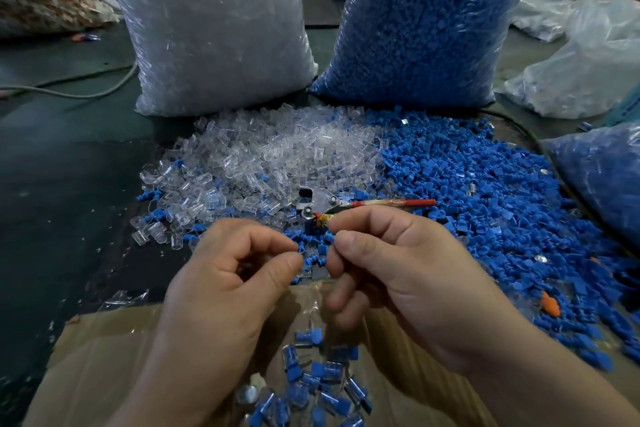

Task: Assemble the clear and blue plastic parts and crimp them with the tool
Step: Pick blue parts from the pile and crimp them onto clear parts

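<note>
So, finished clear-and-blue plastic pieces (322, 371) sit in the brown cardboard box (104, 357); my left hand (235, 277) and right hand (401, 270) pinch another small blue part (307, 255), red-handled metal tool (381, 203) unheld.

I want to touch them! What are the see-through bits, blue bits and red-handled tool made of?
Clear parts: likely glossy plastic, see-through with glints. Blue parts: probably plastic, opaque, duller. Crimping tool: shiny head looks metal; red handle cover maybe plastic or rubber.

Left hand (225, 274) and right hand (401, 270) pinch a blue part (309, 255) between their fingertips; the tool (346, 208) lies just beyond, between clear pile (270, 156) and blue pile (485, 184).
</note>
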